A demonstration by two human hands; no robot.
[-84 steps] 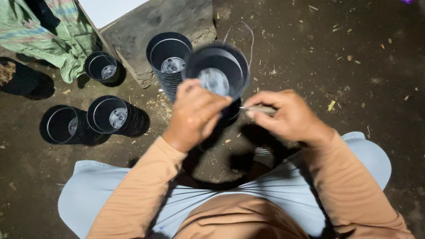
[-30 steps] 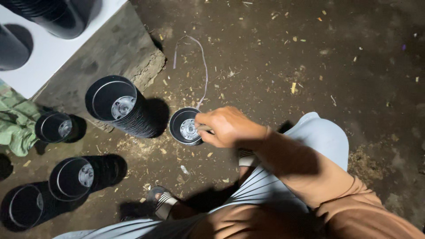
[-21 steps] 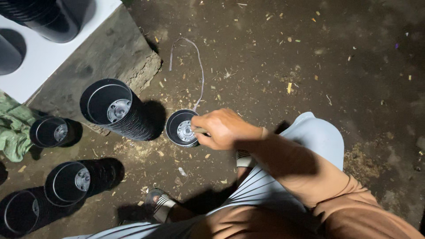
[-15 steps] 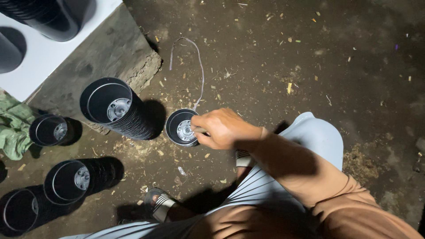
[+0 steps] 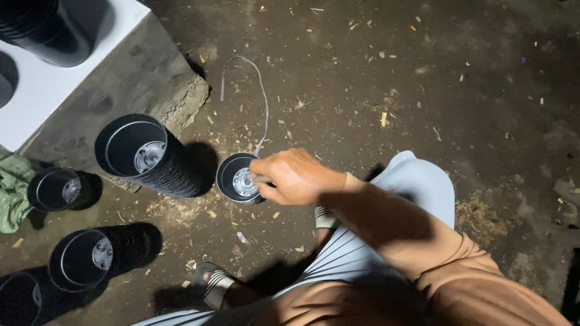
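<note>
My right hand (image 5: 294, 175) reaches forward and grips the near rim of a small black plastic pot (image 5: 237, 178) standing upright on the dirt floor. The pot's pale drain base shows inside. A tall stack of the same black pots (image 5: 147, 157) stands just left of it. My left hand is out of sight. My orange sleeve and pale blue trousers fill the lower right.
More black pot stacks sit at the left (image 5: 55, 189), lower left (image 5: 84, 260) and bottom left corner (image 5: 17, 299). A concrete block (image 5: 139, 72) under a white board (image 5: 36, 90) lies at upper left. A thin string (image 5: 263, 102) loops on the ground beyond the pot. A green cloth (image 5: 11, 193) lies at the left edge.
Earlier both hands held a pot up over the stack. Since then a single pot stands on the ground under my right hand, which has barely moved in the last second.
</note>
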